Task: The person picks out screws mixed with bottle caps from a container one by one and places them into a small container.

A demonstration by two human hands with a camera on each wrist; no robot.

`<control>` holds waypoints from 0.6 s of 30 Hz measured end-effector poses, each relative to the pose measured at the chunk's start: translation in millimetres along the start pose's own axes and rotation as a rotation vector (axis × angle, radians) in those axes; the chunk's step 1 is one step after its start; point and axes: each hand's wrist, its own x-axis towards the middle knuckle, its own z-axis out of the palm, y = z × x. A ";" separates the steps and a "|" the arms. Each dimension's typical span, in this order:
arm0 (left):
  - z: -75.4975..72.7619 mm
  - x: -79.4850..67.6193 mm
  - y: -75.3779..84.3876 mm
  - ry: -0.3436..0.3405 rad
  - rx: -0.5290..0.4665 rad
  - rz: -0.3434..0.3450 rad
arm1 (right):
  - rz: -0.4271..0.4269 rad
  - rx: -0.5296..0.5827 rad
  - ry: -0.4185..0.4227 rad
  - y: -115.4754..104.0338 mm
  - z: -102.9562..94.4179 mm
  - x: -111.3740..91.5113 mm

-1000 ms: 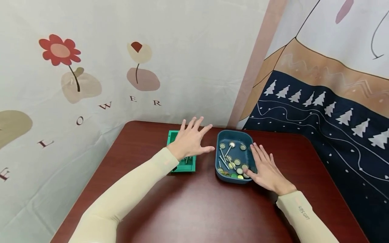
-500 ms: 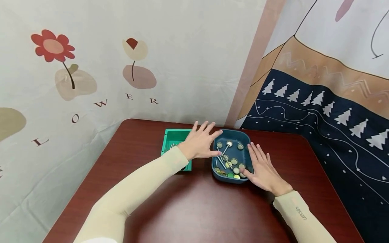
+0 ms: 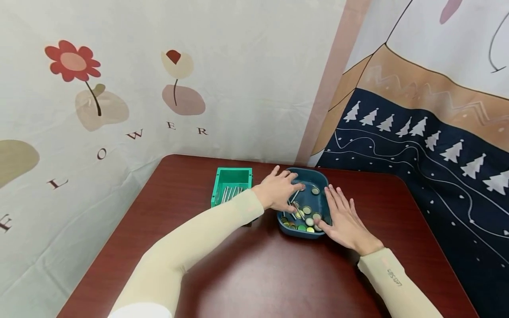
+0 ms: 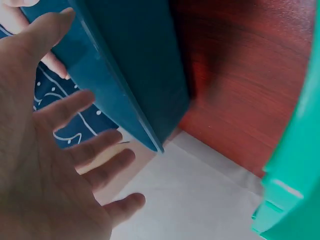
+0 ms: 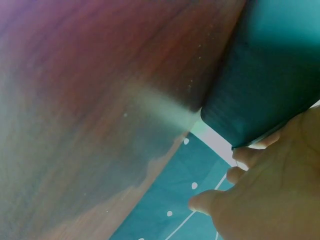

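Observation:
A dark blue tray (image 3: 307, 176) stands on the table, holding several round bottle caps (image 3: 307, 210) and a few thin metal nails (image 3: 299, 213). My left hand (image 3: 276, 191) hangs over its left side, fingers spread and slightly bent, hiding part of the contents. In the left wrist view that hand (image 4: 55, 135) has nothing in its palm, and its thumb overlaps the tray's wall (image 4: 135, 65). My right hand (image 3: 346, 221) lies along the tray's right side with straight fingers on the outside and the thumb over the rim. Its fingers meet the tray's edge in the right wrist view.
To the left of the tray is a green box (image 3: 234, 172) with several metal nails (image 3: 232, 193) in it, partly hidden by my left sleeve (image 3: 207, 229). Both containers sit near the back of the reddish-brown table (image 3: 254, 274), close to printed cloth hangings (image 3: 246, 79).
My left hand has moved right, from above the green box to over the blue tray, uncovering the nails in the box. My right hand keeps its place at the tray's side.

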 end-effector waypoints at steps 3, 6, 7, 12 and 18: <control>-0.4 6.8 3.3 -0.025 0.028 0.056 | -0.004 0.000 0.002 0.3 -0.1 0.1; -2.5 12.8 6.9 -0.049 0.058 0.114 | -0.009 0.005 0.001 0.6 -0.6 0.3; -3.3 14.6 8.4 -0.056 0.069 0.133 | -0.010 0.007 0.000 0.8 -0.6 0.5; -6.6 22.4 18.6 -0.097 0.127 0.229 | -0.008 0.022 -0.009 1.0 -0.2 0.1; -7.5 34.4 29.3 -0.158 0.185 0.304 | -0.012 0.023 -0.004 2.1 -0.2 -1.4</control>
